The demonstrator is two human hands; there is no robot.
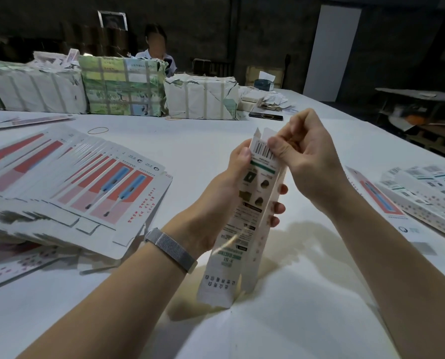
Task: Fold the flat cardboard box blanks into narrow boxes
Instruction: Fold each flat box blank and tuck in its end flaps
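Head view showed one narrow box (244,216) held upright near the middle of the white counter (190,141), its lower end close to or resting on the cloth. The left hand (231,200) was wrapped round the box's middle, thumb on the near face and fingertips showing past the right edge. The right hand (301,156) had its thumb and curled fingers pinched on the top flap (265,143) beside the barcode.

The step in hand looked like closing the top end. To do it well, the left hand's grip should have stayed firm enough to keep the tube square but not so tight as to crush the walls; the small side flap wanted tucking in first, then the main flap creased sharply along its score and its tongue slid inside the front wall.

By count: one box in the hands; one fanned pile of flat blanks (86,182) on the left, too overlapped to number; a second spread of printed pieces (428,193) at the right edge, also uncountable. Three wrapped bundles (123,86) stood along the far side, and one rubber band (98,130) lay before them. One other person (155,47) sat beyond.
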